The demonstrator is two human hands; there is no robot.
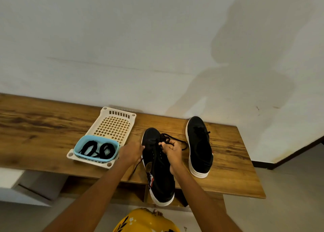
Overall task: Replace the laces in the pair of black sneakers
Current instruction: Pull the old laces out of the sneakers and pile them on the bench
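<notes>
Two black sneakers with white soles are on a wooden table (43, 126). The near sneaker (157, 172) lies with its heel past the table's front edge. My left hand (131, 153) grips its left side near the toe. My right hand (172, 152) pinches the sneaker's black lace (177, 139) above the eyelets; a loose lace end hangs down on the left, below my left hand. The second sneaker (199, 147) stands to the right, laced and untouched. A small blue basket (96, 148) holds coiled black laces (98, 149).
The blue basket sits in the near end of a cream perforated tray (114, 125), left of the sneakers. A white wall rises behind the table. The table's right edge is just beyond the second sneaker. A white cabinet stands at lower left.
</notes>
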